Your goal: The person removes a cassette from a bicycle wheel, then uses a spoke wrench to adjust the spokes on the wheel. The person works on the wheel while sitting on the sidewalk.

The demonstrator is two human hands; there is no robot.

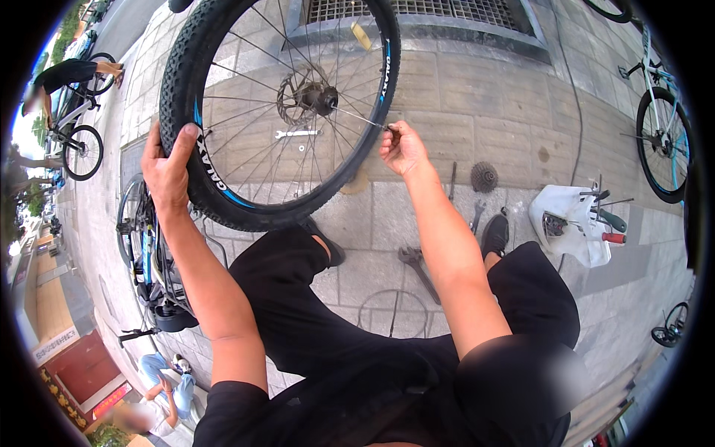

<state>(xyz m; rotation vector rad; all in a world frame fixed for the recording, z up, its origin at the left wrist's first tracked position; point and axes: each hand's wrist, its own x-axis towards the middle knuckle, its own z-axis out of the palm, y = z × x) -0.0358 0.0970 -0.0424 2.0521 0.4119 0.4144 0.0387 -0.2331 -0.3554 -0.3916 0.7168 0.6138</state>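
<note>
A bicycle wheel with a knobby black tyre [257, 217] stands upright in front of me. Around its left side my left hand [165, 167] is closed, thumb on the tyre's inner edge. A thin metal skewer [357, 116] sticks out of the black hub [323, 100]. The outer end of that skewer is pinched between the fingers of my right hand [403, 151], just right of the rim. Behind the spokes a brake disc [286, 104] shows on the hub's far side. The fingers partly hide the skewer's tip.
An open-end wrench [298, 134] lies beyond the spokes. Right of my right hand is a sprocket cassette [484, 177]. An adjustable wrench [419, 273] lies between my feet. Tools fill a white plastic container [573, 242]. Left lies a bicycle [149, 261]; a metal grate [413, 9] lies ahead.
</note>
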